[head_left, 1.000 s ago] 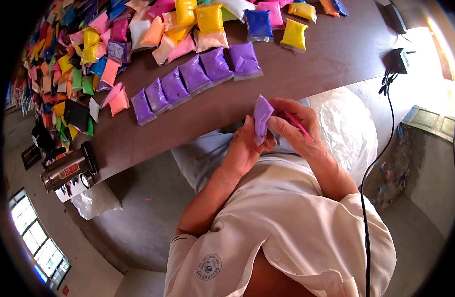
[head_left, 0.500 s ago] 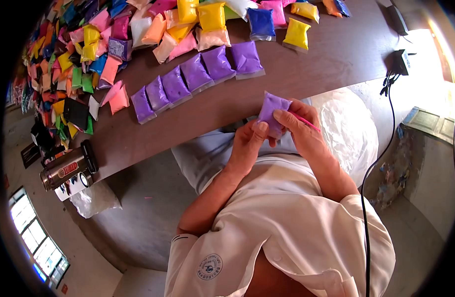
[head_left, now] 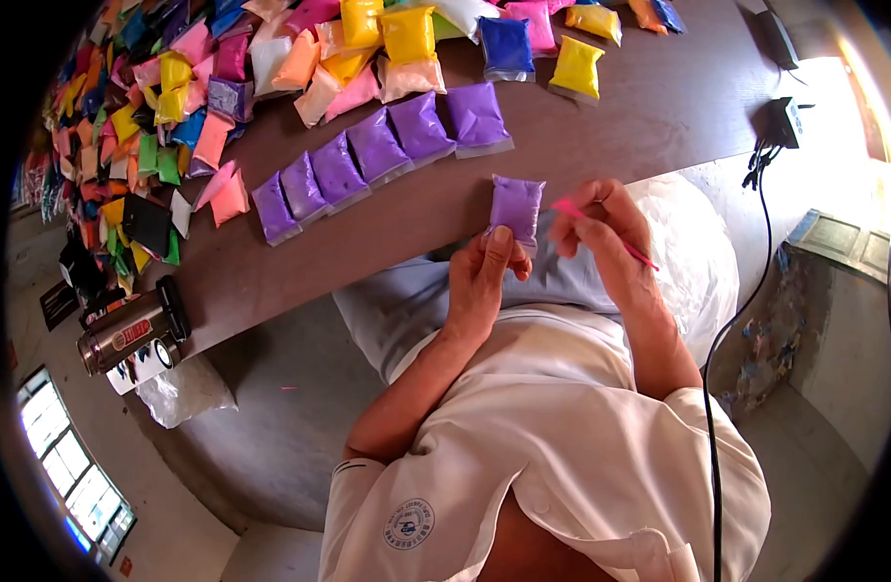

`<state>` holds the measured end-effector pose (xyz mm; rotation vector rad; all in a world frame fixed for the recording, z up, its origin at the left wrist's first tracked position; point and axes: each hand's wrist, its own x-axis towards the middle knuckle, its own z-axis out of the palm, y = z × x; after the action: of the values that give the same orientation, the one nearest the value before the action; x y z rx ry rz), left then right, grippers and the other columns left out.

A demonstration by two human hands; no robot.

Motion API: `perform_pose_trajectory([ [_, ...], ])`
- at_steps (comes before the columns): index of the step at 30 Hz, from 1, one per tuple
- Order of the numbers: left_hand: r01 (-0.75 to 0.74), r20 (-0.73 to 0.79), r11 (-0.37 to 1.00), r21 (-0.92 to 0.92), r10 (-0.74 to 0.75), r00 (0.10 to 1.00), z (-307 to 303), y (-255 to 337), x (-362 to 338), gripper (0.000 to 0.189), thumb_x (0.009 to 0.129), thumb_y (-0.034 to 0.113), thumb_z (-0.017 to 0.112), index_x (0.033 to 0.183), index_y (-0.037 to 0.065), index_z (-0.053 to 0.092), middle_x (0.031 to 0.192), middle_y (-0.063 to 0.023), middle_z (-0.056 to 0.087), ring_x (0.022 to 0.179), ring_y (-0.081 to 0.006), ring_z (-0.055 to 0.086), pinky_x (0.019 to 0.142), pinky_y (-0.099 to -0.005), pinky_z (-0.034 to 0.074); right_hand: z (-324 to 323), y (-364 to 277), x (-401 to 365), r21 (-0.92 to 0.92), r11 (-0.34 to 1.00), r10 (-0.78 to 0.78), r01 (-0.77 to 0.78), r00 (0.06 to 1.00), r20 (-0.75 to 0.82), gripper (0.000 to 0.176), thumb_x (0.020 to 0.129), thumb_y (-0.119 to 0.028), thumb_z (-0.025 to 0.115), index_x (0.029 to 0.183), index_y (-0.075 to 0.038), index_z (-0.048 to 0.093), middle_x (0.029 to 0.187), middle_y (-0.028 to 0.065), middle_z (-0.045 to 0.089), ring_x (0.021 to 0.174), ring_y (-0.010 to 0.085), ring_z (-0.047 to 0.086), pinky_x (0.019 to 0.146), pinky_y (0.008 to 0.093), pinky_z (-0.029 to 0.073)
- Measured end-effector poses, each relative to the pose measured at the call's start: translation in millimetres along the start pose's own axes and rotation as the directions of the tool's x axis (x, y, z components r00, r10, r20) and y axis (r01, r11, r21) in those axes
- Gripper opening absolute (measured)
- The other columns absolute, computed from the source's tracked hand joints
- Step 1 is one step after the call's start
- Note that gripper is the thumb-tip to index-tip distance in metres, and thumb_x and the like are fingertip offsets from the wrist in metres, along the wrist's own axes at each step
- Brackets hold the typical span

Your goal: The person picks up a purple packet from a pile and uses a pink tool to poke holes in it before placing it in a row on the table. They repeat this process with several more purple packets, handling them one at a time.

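Between the thumb and fingers of my left hand (head_left: pixel 484 272) is a small purple packet (head_left: pixel 516 206), gripped by its lower edge and held upright over the table's front edge. Just right of it, my right hand (head_left: pixel 608 231) pinches a thin pink plastic tool (head_left: pixel 641 256), whose wider end shows at the fingertips. That hand is apart from the packet, and its fingers are slightly blurred. Farther back on the table lies a slanting row of several purple packets (head_left: pixel 377 145), side by side.
A large heap of colourful packets (head_left: pixel 174 97) covers the back left of the brown table (head_left: pixel 639 107). A metal flask (head_left: pixel 130 335) lies at the left edge. A black cable (head_left: pixel 727 335) hangs at the right, near a clear plastic bag (head_left: pixel 693 262).
My right hand has let go of the purple packet and moved right, keeping the pink tool. My left hand alone now holds the packet, which has shifted slightly left and stands straighter.
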<state>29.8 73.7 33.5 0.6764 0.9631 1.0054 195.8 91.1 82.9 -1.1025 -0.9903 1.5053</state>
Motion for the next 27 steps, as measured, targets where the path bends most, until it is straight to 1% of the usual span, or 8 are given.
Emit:
perform_pose_trajectory([
  [4, 0.043, 0.017, 0.999, -0.015, -0.043, 0.999, 0.3, 0.2, 0.2, 0.037, 0.093, 0.038, 0.049, 0.078, 0.004, 0.054, 0.073, -0.0027, 0.053, 0.065, -0.0139, 0.051, 0.061, -0.0280, 0.041, 7.4, -0.7, -0.3, 0.042, 0.992, 0.116, -0.117, 0.993, 0.025, 0.012, 0.090, -0.009, 0.050, 0.097, 0.001, 0.052, 0.083, 0.0069, 0.062, 0.070, 0.0086, 0.055, 0.065, 0.0239, 0.048],
  [10, 0.021, -0.029, 1.000, 0.016, -0.021, 0.999, 2.8, -1.6, 1.9, 0.041, 0.094, 0.036, 0.049, 0.073, 0.001, 0.056, 0.065, -0.0049, 0.056, 0.059, -0.0106, 0.050, 0.057, -0.0239, 0.041, 8.8, -0.1, 2.9, -0.121, 0.976, 0.172, -0.180, 0.983, -0.067, 0.012, 0.090, -0.009, 0.052, 0.095, 0.002, 0.055, 0.080, 0.0059, 0.063, 0.068, 0.0091, 0.057, 0.062, 0.0234, 0.048],
  [15, 0.042, -0.032, 0.999, 0.019, -0.042, 0.999, 1.6, -1.3, 2.4, 0.040, 0.094, 0.036, 0.050, 0.074, 0.001, 0.056, 0.066, -0.0050, 0.057, 0.060, -0.0108, 0.051, 0.059, -0.0242, 0.042, 8.1, 0.5, 5.2, -0.513, 0.857, 0.006, -0.049, 0.996, -0.085, 0.012, 0.084, -0.004, 0.057, 0.094, 0.002, 0.056, 0.072, 0.0074, 0.061, 0.065, 0.0085, 0.057, 0.059, 0.0228, 0.047],
  [19, 0.059, -0.009, 0.997, 0.046, -0.059, 0.998, 3.1, 4.1, 1.4, 0.039, 0.093, 0.036, 0.052, 0.073, 0.002, 0.056, 0.066, -0.0044, 0.057, 0.061, -0.0105, 0.050, 0.060, -0.0242, 0.042, 5.9, 2.4, 7.3, -0.607, 0.793, -0.010, -0.056, 0.995, -0.104, 0.008, 0.082, -0.004, 0.060, 0.089, -0.001, 0.059, 0.073, 0.0081, 0.062, 0.064, 0.0079, 0.057, 0.058, 0.0228, 0.046],
  [22, 0.039, 0.044, 0.998, 0.041, -0.041, 0.998, 1.2, 2.7, 2.4, 0.039, 0.093, 0.038, 0.051, 0.073, 0.004, 0.054, 0.066, -0.0040, 0.055, 0.063, -0.0125, 0.051, 0.061, -0.0252, 0.040, 4.7, 5.0, 9.5, -0.630, 0.776, -0.122, 0.039, 0.989, -0.089, 0.006, 0.078, 0.000, 0.065, 0.080, -0.001, 0.059, 0.066, 0.0031, 0.059, 0.061, 0.0073, 0.055, 0.055, 0.0223, 0.044],
  [24, 0.039, 0.048, 0.999, 0.036, -0.040, 0.998, 0.5, 1.1, 3.0, 0.039, 0.093, 0.038, 0.051, 0.073, 0.005, 0.054, 0.066, -0.0043, 0.055, 0.063, -0.0124, 0.051, 0.061, -0.0252, 0.040, 7.9, 3.6, 11.6, -0.689, 0.666, -0.343, 0.287, 0.937, 0.059, 0.008, 0.072, 0.002, 0.067, 0.073, -0.002, 0.060, 0.064, 0.0043, 0.057, 0.059, 0.0122, 0.056, 0.053, 0.0247, 0.044],
  [25, 0.037, 0.053, 0.999, 0.032, -0.039, 0.998, 0.5, 0.6, 3.1, 0.039, 0.093, 0.038, 0.051, 0.072, 0.005, 0.054, 0.066, -0.0045, 0.055, 0.063, -0.0123, 0.051, 0.061, -0.0252, 0.040, 8.8, 3.6, 12.9, -0.689, 0.666, -0.342, 0.286, 0.938, 0.059, 0.008, 0.072, 0.002, 0.067, 0.073, -0.002, 0.060, 0.064, 0.0043, 0.057, 0.059, 0.0122, 0.056, 0.053, 0.0247, 0.044],
  [27, 0.038, 0.050, 0.999, 0.023, -0.039, 0.998, 1.4, 0.4, 3.4, 0.039, 0.093, 0.038, 0.051, 0.072, 0.005, 0.054, 0.066, -0.0046, 0.055, 0.063, -0.0123, 0.050, 0.061, -0.0253, 0.040, 9.5, 3.7, 16.0, -0.747, 0.506, -0.427, 0.431, 0.878, 0.217, 0.012, 0.067, 0.003, 0.069, 0.072, -0.003, 0.060, 0.062, 0.0057, 0.056, 0.056, 0.0184, 0.056, 0.051, 0.0281, 0.044],
])
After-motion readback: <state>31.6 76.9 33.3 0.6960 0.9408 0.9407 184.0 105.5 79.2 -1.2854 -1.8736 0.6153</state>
